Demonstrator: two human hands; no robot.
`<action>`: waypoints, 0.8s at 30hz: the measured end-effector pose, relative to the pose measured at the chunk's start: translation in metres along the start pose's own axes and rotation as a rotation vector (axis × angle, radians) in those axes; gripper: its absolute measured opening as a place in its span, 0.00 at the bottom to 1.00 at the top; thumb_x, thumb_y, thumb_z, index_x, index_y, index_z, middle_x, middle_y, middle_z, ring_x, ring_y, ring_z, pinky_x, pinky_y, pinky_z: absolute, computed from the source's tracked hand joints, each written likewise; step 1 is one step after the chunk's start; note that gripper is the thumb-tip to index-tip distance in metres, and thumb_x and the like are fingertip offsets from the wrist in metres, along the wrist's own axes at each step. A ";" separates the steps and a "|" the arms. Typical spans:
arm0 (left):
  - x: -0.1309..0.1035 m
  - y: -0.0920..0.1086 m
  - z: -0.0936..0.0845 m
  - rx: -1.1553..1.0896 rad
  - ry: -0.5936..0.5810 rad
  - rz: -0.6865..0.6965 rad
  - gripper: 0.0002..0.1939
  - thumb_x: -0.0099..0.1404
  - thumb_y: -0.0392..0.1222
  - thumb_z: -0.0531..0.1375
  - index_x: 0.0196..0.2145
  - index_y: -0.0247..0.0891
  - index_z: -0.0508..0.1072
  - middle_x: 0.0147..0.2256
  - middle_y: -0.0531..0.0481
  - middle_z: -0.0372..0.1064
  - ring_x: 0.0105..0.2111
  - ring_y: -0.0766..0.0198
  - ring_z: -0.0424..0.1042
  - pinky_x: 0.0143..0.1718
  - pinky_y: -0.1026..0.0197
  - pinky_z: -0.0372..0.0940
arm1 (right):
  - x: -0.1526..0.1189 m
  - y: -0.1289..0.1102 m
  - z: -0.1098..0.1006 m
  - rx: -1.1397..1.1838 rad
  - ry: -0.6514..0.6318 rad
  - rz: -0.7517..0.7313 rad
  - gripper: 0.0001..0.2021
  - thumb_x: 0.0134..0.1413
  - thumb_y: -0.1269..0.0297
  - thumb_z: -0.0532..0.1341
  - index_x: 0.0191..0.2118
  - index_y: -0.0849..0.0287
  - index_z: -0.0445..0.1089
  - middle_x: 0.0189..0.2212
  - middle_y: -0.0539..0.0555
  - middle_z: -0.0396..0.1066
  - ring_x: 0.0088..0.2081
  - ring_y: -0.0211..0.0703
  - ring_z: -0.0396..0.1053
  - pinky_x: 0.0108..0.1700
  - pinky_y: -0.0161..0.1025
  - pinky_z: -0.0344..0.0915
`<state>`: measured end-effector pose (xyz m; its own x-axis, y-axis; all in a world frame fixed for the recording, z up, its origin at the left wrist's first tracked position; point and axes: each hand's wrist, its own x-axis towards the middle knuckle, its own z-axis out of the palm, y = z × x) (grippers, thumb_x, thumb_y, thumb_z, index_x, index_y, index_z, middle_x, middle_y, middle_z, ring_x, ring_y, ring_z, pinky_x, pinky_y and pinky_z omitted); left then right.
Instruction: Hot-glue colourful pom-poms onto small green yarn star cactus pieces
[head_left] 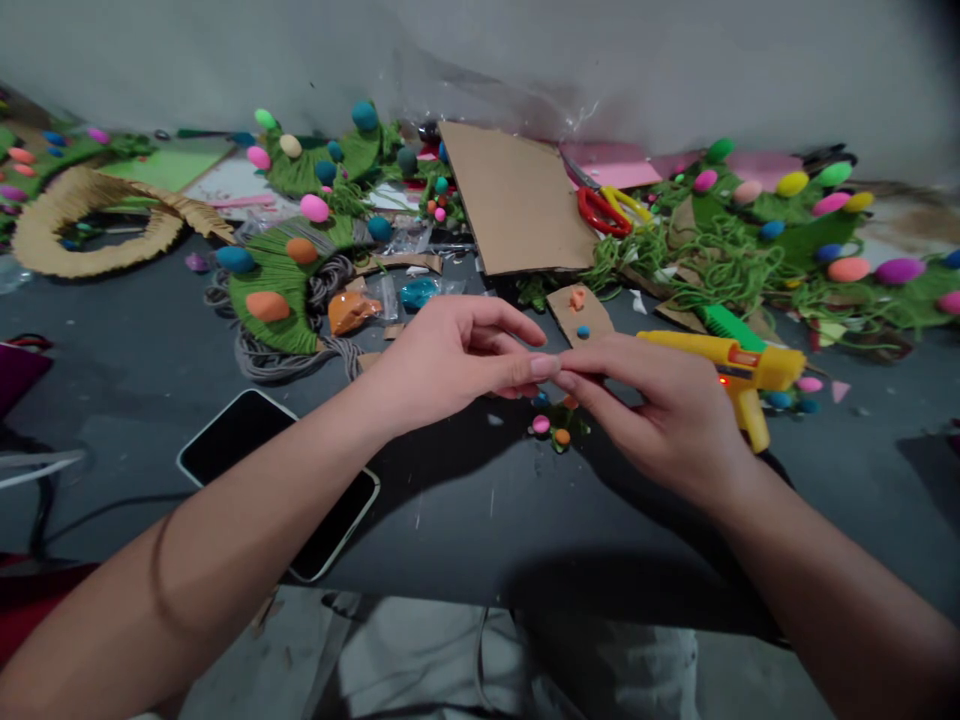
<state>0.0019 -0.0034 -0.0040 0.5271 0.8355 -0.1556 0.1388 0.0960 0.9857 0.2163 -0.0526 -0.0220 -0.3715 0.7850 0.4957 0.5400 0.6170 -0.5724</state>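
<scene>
My left hand (pixel 457 360) and my right hand (pixel 660 410) meet at the fingertips over the dark table. Thumb and index finger of each are pinched together, and whatever is between them is hidden or too small to make out. Just below the fingertips lies a small cluster of pink, orange and blue clay balls (pixel 551 428) on bits of green. A yellow glue gun (pixel 750 375) with a lit red light lies partly behind my right hand. Behind the fingers rests a small cardboard piece (pixel 592 312) with orange and blue clay on it.
A phone (pixel 240 435) lies under my left forearm. Green yarn-wrapped pieces with coloured balls (pixel 281 285), a tan wrapped ring (pixel 97 225), a cardboard sheet (pixel 517 205), red-and-yellow scissors (pixel 604 212) and loose green yarn (pixel 705 265) line the back. Orange clay (pixel 351 312) sits in plastic.
</scene>
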 end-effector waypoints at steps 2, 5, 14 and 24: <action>-0.001 0.000 0.000 -0.013 -0.009 -0.010 0.17 0.60 0.45 0.73 0.42 0.34 0.77 0.31 0.48 0.81 0.31 0.64 0.81 0.36 0.65 0.75 | 0.000 -0.002 0.000 0.017 0.030 0.020 0.04 0.63 0.67 0.66 0.42 0.53 0.78 0.35 0.49 0.80 0.34 0.37 0.75 0.38 0.36 0.71; -0.001 0.001 0.000 -0.028 -0.020 -0.014 0.17 0.60 0.45 0.73 0.42 0.34 0.77 0.30 0.49 0.81 0.31 0.65 0.81 0.35 0.66 0.74 | -0.002 -0.003 0.003 0.140 0.041 0.094 0.04 0.60 0.68 0.68 0.41 0.55 0.77 0.36 0.50 0.80 0.36 0.38 0.77 0.39 0.35 0.73; -0.001 -0.001 -0.005 0.082 0.004 0.046 0.16 0.59 0.44 0.72 0.44 0.35 0.80 0.36 0.47 0.81 0.35 0.63 0.79 0.38 0.63 0.73 | 0.002 0.001 -0.013 -0.075 0.131 0.076 0.03 0.62 0.67 0.67 0.40 0.54 0.78 0.32 0.49 0.79 0.30 0.38 0.75 0.33 0.35 0.70; -0.002 0.001 -0.009 0.245 -0.027 0.097 0.10 0.61 0.46 0.71 0.36 0.36 0.81 0.33 0.49 0.79 0.32 0.65 0.76 0.34 0.64 0.69 | 0.008 0.001 -0.026 -0.086 0.553 0.149 0.07 0.60 0.68 0.68 0.44 0.56 0.82 0.31 0.52 0.81 0.30 0.40 0.78 0.32 0.38 0.73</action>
<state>-0.0060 0.0000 -0.0024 0.5697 0.8192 -0.0658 0.2832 -0.1206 0.9514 0.2339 -0.0473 -0.0017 0.1508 0.7034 0.6946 0.6246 0.4768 -0.6185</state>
